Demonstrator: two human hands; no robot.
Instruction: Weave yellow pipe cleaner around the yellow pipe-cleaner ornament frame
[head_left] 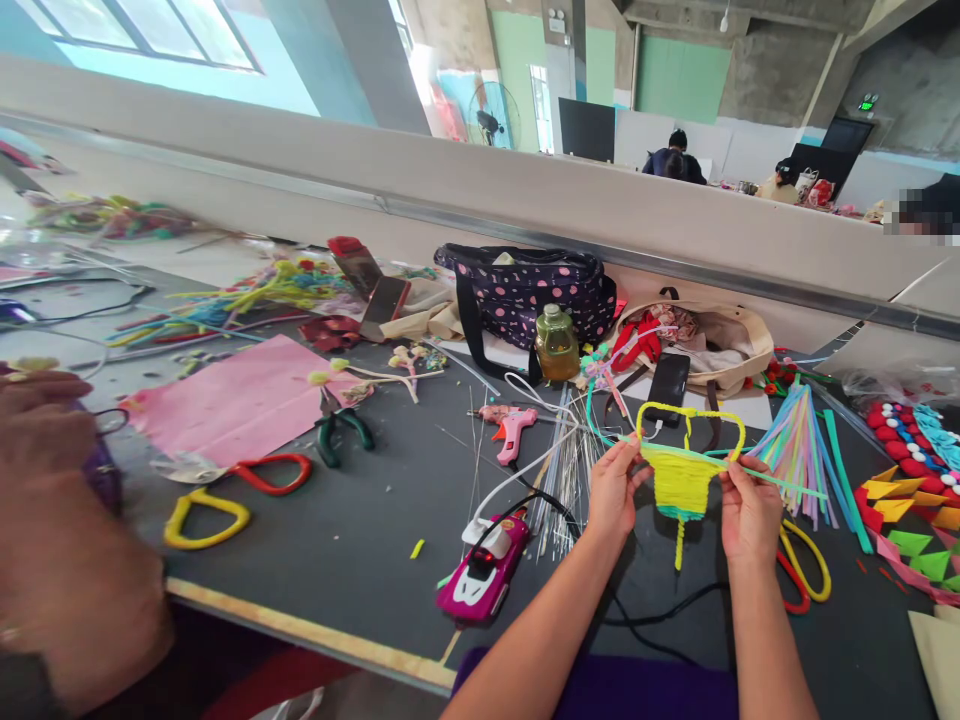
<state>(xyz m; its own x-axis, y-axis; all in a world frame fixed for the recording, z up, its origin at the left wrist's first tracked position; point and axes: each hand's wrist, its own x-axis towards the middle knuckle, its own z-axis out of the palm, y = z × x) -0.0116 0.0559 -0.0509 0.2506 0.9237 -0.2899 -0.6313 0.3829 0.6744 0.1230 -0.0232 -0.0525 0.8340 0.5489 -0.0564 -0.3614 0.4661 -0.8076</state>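
Just above the table I hold up a yellow pipe-cleaner piece [681, 480] with both hands. It has a looped frame on top, a tightly wound yellow body, a green band below and a short stem pointing down. A light-green pipe cleaner [795, 484] runs across it, its end sticking out to the right. My left hand [616, 485] pinches the left side where the green strand meets the yellow frame. On the other side, my right hand [750, 510] grips the green strand near the frame's right corner. The fingers partly hide both contact spots.
Thin wires [559, 500], a pink glue gun [514, 430] and a magenta power strip [486, 570] lie left of my hands. Scissors [814, 560] sit by my right wrist. A bottle [556, 345] and a bag [525, 295] stand behind. A co-worker's hand [45, 430] is at far left.
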